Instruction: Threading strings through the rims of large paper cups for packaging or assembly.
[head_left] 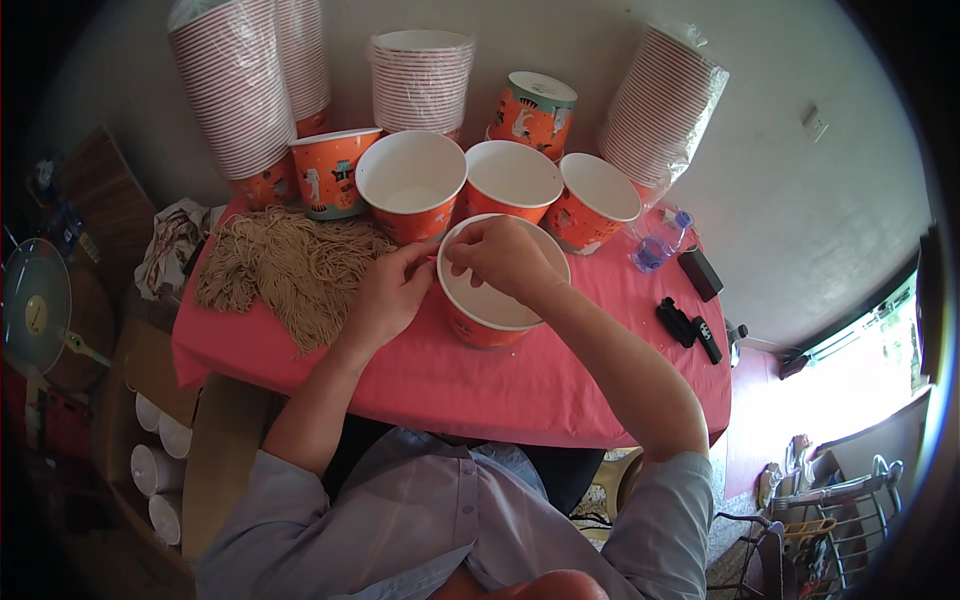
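Observation:
Just in front of me stands an orange paper bucket (pixel 490 325) with a white inside, upright on the table. My left hand (pixel 392 292) is at the left of its rim, thumb and fingertips pinched together. A small pinkish bit shows by those fingertips, too small to name. Over the bucket's mouth, my right hand (pixel 503 262) is closed, its fingertips pinched just inside the left rim. Whatever the right fingers hold is hidden. A heap of tan string (pixel 290 265) lies left of my left hand.
Behind the bucket, more orange buckets (pixel 410 180) stand in a row, before a wrapped stack (pixel 422 85) and others. The pink-covered table (pixel 420 370) also bears a plastic bottle (pixel 660 243) and black items (pixel 700 275) at right. An open carton (pixel 160 400) sits lower left.

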